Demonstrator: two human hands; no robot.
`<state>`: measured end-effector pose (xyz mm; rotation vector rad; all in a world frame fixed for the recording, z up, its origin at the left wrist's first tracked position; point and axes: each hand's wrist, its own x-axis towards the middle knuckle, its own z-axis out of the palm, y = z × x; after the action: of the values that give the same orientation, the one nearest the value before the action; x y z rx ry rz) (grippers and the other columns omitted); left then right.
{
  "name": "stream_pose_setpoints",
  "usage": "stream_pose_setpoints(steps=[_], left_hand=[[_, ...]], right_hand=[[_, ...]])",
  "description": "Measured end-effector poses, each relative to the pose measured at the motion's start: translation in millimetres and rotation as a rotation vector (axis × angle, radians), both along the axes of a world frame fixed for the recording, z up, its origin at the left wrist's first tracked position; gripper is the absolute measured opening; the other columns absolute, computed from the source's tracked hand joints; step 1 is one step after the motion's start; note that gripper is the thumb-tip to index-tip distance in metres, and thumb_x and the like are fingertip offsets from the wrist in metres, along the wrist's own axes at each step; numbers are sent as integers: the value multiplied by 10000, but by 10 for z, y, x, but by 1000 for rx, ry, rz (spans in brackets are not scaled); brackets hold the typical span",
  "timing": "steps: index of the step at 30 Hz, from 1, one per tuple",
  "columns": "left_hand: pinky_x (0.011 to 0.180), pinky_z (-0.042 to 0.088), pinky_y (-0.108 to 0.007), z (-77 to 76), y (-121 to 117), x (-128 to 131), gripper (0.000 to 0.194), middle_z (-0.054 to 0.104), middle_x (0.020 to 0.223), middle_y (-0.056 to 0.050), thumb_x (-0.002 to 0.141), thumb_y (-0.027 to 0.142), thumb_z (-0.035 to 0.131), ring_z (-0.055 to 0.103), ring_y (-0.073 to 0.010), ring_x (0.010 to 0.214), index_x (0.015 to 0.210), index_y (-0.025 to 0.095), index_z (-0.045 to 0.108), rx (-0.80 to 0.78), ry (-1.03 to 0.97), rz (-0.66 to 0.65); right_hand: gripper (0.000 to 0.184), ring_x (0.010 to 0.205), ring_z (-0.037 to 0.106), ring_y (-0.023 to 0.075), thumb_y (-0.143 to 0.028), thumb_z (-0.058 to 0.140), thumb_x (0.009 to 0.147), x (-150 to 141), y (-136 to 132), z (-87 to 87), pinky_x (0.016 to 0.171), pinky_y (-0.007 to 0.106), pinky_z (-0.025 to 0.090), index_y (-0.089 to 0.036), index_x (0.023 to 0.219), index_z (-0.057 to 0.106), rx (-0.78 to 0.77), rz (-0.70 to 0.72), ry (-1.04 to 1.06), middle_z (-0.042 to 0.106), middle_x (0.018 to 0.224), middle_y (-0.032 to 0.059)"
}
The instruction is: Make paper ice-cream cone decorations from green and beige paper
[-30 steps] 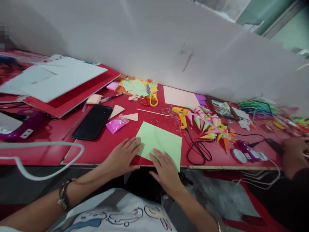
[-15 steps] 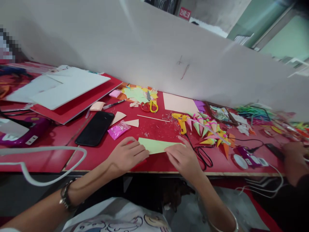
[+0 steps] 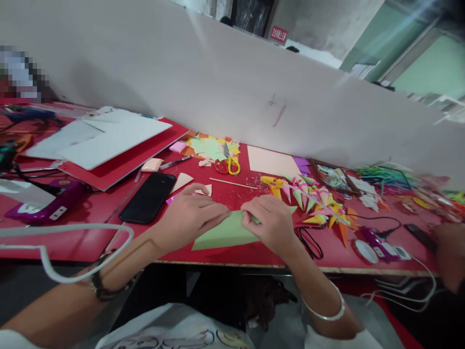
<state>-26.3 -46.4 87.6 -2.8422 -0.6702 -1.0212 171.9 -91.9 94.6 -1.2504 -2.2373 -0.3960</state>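
Green paper [image 3: 220,235], near the table's [image 3: 240,255] front edge. Spread flat a second ago, it now has its far edge pinched in my right hand [image 3: 271,223]; whether my left hand [image 3: 185,215] grips, I cannot tell. Work seems to have passed to that edge.

The green paper [image 3: 225,234] is partly covered by the left hand [image 3: 191,215] and right hand [image 3: 271,220]; the pink packet [image 3: 170,199] is mostly hidden; the glue gun's [image 3: 271,181] grip is partly blocked; at right, another person's hand [image 3: 451,252] is blurred and cropped.
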Motion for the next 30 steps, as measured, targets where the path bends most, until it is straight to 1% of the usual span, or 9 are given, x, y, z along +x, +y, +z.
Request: stream_pose_setpoints(steps=[4,7,9,13,16,19,23,27,30], left_hand=[[725,381,-238,58,64,-163,185,617,598,58,820,285,452,503,-65,543,752,211,607,-99,-38,46],[654,397,-209,73,117,-318,214,566,521,57,819,306,450,496,-75,547,732,204,617,-144,-31,108],[593,399,-190,51,156,-423,210,590,559,47,809,319,464,497,-81,568,751,203,629,-175,-47,150],[556,400,-180,-5,203,-511,202,639,650,30,783,337,503,506,-92,616,784,192,642,-212,-83,206],[603,399,-199,4,199,-429,213,646,657,39,800,327,479,487,-86,594,785,198,647,-179,-33,148],[641,390,-215,37,205,-324,222,635,619,50,813,322,459,480,-74,551,774,206,644,-159,-14,92],[729,380,-242,61,231,-269,219,644,650,46,816,320,447,534,-85,609,760,216,631,-133,-14,125],[856,319,-312,75,172,-148,186,655,822,23,820,293,430,570,-122,776,870,223,596,-13,63,216],[894,282,-346,86,99,13,176,639,754,37,816,226,414,561,-111,719,790,213,588,95,122,188]], right_hand=[[140,626,485,112,-149,421,755,194,33,13,634,235,338,-178,732,556,-86,-38,-12,550,631,-4],[139,624,484,113,-152,406,758,393,46,-49,613,229,333,-170,743,543,-146,-101,-28,545,651,-3],[138,603,476,112,-156,401,762,547,57,-98,588,227,327,-170,742,536,-181,-152,-39,534,643,-7],[146,619,462,143,-159,389,769,696,87,-106,610,258,344,-175,694,514,-101,-300,4,498,626,9],[151,781,489,167,-180,373,805,512,96,-7,728,287,371,-171,810,524,-51,-220,138,537,776,49],[222,952,465,195,-280,455,795,218,105,95,841,328,337,-182,985,516,-134,-61,57,537,986,75],[180,812,526,123,-236,375,856,11,146,120,915,327,257,-188,844,547,-258,26,-35,604,850,11],[238,665,527,104,-244,338,874,-75,182,95,782,275,309,-173,775,542,-324,15,-99,616,714,-5],[241,615,510,116,-255,343,870,-150,185,102,663,251,310,-168,753,535,-325,11,-116,598,657,3]])
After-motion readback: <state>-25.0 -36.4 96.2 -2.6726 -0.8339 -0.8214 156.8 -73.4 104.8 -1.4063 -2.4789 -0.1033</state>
